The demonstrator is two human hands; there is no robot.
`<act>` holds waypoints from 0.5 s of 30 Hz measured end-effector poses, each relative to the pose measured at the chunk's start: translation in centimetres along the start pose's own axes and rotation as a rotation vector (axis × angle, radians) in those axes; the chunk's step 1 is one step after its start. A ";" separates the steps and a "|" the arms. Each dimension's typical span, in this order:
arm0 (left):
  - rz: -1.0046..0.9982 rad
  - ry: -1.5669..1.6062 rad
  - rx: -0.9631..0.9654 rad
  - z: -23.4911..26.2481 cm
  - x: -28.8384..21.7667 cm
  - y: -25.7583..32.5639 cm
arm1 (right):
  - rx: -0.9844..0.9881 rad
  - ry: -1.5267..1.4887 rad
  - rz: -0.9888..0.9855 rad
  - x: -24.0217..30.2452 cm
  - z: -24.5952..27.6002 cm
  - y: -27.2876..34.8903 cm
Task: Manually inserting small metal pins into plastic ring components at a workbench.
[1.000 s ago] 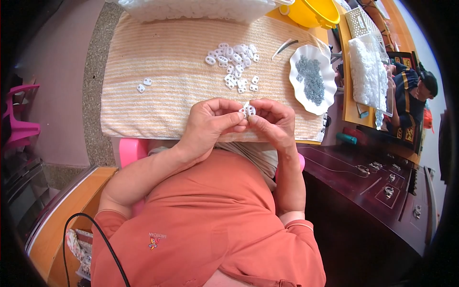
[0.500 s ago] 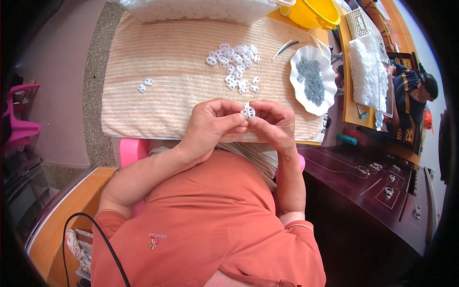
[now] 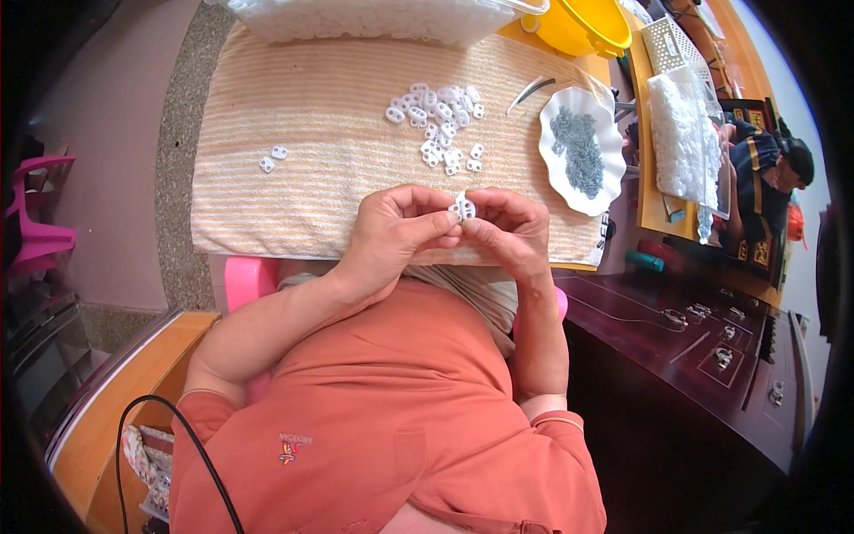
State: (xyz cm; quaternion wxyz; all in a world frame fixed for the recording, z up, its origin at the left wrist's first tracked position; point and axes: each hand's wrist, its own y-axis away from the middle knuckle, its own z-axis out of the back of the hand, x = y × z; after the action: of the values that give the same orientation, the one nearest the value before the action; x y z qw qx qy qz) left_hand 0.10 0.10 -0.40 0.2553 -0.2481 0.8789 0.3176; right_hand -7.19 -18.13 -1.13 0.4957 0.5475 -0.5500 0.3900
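Observation:
At the table's near edge, both hands meet around a small white two-hole plastic piece, cord-lock-like (image 3: 464, 210). My left hand (image 3: 389, 230) pinches it from the left with thumb and fingertips. From the right, my right hand (image 3: 514, 230) grips it the same way. Fingertips hide part of it, and I cannot tell whether it is one part or two pressed together. Beyond the hands lies a loose pile of white two-hole pieces (image 3: 442, 111). Two similar small pieces (image 3: 279, 153) lie apart on the left side of the striped towel (image 3: 294, 209).
A white scalloped plate (image 3: 551, 169) to the right holds many small grey spring-like parts (image 3: 580, 153). Tweezers (image 3: 536, 87) lie beside it. A clear tub (image 3: 374, 22) and yellow basin (image 3: 583, 27) stand at the back. Another person (image 3: 761, 178) sits far right, near a tub of white pieces (image 3: 685, 138).
Both hands keep their pinch on the white piece in almost the same place. Only a slight shift of the whole view shows.

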 end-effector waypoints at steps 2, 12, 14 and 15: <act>0.000 0.001 0.001 0.0 -0.1 0.0 | 0.000 -0.005 -0.002 0.0 0.0 0.0; 0.006 -0.005 0.007 0.0 0.0 0.0 | 0.001 -0.025 -0.009 -0.1 0.1 0.1; 0.009 -0.004 0.013 -0.1 0.0 0.1 | -0.004 -0.053 -0.004 -0.1 0.1 0.1; 0.018 -0.006 0.007 -0.1 0.0 0.1 | -0.005 -0.053 -0.003 -0.2 0.1 0.1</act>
State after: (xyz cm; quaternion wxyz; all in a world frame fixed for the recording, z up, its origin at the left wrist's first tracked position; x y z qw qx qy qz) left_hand 0.03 0.09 -0.25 0.2559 -0.2385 0.8813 0.3177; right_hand -7.36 -18.19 -1.34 0.4828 0.5571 -0.5630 0.3735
